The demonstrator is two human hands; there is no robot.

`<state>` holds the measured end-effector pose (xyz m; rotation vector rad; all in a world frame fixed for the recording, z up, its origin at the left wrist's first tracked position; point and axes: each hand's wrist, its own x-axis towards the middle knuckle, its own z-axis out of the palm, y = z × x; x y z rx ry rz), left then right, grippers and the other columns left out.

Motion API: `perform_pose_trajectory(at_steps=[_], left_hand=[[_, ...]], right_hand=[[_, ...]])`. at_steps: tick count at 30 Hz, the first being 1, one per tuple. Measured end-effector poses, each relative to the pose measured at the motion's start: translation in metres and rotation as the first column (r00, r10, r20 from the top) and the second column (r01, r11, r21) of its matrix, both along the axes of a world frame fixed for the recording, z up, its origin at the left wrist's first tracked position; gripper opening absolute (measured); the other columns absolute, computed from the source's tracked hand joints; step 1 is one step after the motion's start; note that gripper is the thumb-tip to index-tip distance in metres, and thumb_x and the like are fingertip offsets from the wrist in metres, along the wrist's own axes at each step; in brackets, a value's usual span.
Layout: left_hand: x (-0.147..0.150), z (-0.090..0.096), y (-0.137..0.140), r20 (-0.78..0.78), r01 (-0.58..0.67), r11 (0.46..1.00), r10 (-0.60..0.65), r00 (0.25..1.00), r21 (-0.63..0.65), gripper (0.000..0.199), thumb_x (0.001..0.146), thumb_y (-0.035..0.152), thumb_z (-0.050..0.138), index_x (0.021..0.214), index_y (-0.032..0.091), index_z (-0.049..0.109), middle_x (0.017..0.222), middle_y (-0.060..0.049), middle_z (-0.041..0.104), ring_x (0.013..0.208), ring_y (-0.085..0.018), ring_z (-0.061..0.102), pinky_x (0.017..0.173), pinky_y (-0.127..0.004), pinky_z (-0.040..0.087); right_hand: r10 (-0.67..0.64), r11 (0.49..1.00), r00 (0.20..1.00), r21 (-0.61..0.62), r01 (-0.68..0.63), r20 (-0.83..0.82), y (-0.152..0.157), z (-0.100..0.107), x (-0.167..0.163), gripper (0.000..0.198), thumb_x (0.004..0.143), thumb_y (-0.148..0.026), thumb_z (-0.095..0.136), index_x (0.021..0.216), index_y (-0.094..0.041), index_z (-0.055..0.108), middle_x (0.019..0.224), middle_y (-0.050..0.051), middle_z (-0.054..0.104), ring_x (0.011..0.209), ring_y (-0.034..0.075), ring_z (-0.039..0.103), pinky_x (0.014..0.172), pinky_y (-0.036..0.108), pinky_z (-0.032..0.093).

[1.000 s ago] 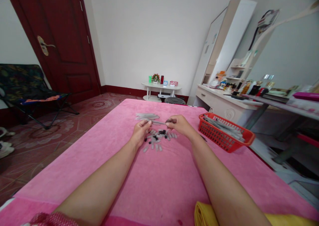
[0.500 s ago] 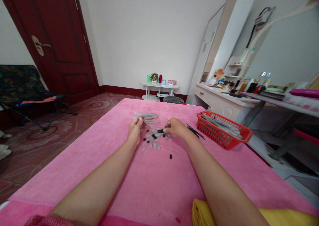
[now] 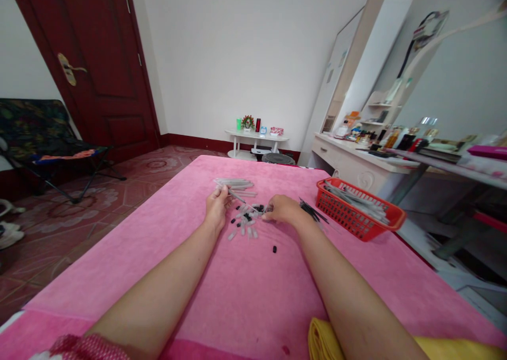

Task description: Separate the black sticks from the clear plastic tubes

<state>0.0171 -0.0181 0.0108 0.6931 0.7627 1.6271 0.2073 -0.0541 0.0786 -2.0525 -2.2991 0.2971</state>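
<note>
My left hand (image 3: 217, 205) is closed around a slim grey tube (image 3: 237, 196), which looks like a pen barrel and slants down to the right. My right hand (image 3: 283, 210) is pinched at the low end of that line; a thin pale length reaches its fingertips, but what they grip is too small to make out. Between the hands lies a loose heap of small translucent caps (image 3: 250, 232) and little black plugs (image 3: 233, 221). Just beyond my left hand, several more grey tubes (image 3: 240, 182) lie side by side. One black plug (image 3: 274, 249) sits apart, nearer to me.
Thin black rods (image 3: 311, 210) lie right of my right hand. Beside them stands a red plastic basket (image 3: 366, 233) holding many grey tubes (image 3: 356, 201). A folded yellow cloth (image 3: 325, 341) is under my right forearm on the pink-covered table (image 3: 233, 296).
My right hand has lowered slightly at the heap's right side, and a thin length now shows between the grey tube and its fingertips. The view has shifted slightly.
</note>
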Motion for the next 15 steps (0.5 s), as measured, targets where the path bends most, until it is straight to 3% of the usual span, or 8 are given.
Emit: perform_pose_trajectory(at_steps=[7,11,15], left_hand=[[0.0008,-0.0027,0.0026,0.005,-0.001,1.000,0.001,1.000,0.009,0.025,0.075,0.033,0.070,0.085,0.012,0.062,0.072,-0.001,0.066,0.056,-0.009,0.061,0.053,-0.019,0.048],[0.0013,-0.0047,0.0040,0.034,0.011,1.000,-0.011,0.999,0.009,0.022,0.076,0.031,0.069,0.085,0.012,0.062,0.071,-0.001,0.066,0.055,-0.009,0.060,0.054,-0.019,0.049],[-0.0046,-0.0016,0.0067,0.221,-0.009,0.997,0.027,0.975,-0.080,0.009,0.084,0.021,0.061,0.082,0.012,0.060,0.068,-0.001,0.066,0.056,-0.008,0.062,0.058,-0.018,0.052]], right_hand=[[-0.014,0.999,0.998,-0.039,0.017,0.069,-0.0005,0.0033,-0.0023,0.025,0.069,-0.040,0.068,0.080,-0.018,0.073,0.084,0.010,0.072,0.076,0.020,0.065,0.059,0.024,0.041],[-0.011,1.000,0.999,0.004,0.011,0.042,-0.0009,0.0040,-0.0068,0.024,0.073,-0.038,0.064,0.080,-0.017,0.073,0.084,0.010,0.072,0.074,0.018,0.064,0.059,0.024,0.040],[0.086,0.996,0.996,-0.017,-0.086,-0.033,-0.0051,-0.0007,-0.0045,0.019,0.073,-0.034,0.063,0.068,-0.016,0.068,0.068,0.007,0.069,0.063,0.017,0.061,0.056,0.024,0.039]])
